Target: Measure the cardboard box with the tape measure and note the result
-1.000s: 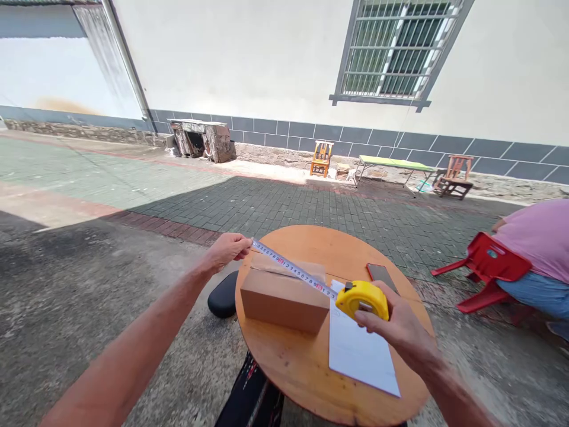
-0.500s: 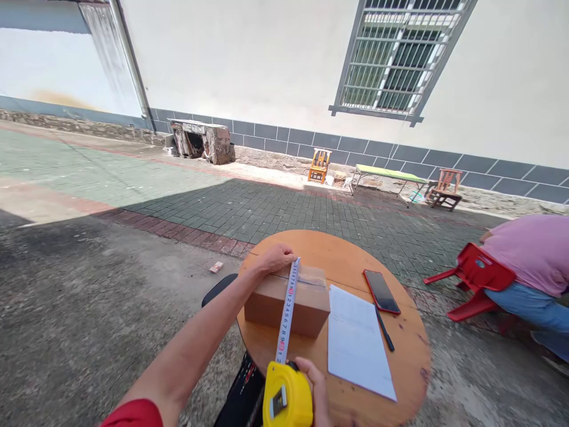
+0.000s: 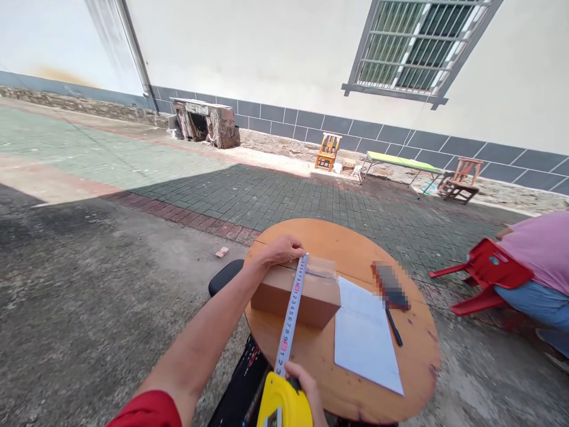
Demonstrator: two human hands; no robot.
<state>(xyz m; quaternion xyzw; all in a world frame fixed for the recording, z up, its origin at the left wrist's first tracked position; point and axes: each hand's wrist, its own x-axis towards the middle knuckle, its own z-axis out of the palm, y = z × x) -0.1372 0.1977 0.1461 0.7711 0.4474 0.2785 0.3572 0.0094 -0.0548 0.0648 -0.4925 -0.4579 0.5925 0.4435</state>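
Observation:
A brown cardboard box (image 3: 288,299) with clear tape on its top sits on a round wooden table (image 3: 355,385). My left hand (image 3: 284,250) is closed at the box's far edge, pinching the end of the measuring tape's blade (image 3: 292,305). The pulled-out blade crosses the top of the box and slopes down past its near side. Close to me, my right hand (image 3: 306,385) grips the yellow tape measure (image 3: 287,400), whose lower part is cut off by the frame's bottom edge.
Right of the box lie a white paper sheet (image 3: 367,338), a black pen (image 3: 394,327) and a blurred phone (image 3: 391,286). A person in pink (image 3: 542,249) sits on a red plastic chair (image 3: 493,267) at the right. A black seat (image 3: 224,277) stands at the table's left.
A little more blade shows between the box and the tape measure, which sits lower in view. The whole scene has shifted slightly as the camera turned.

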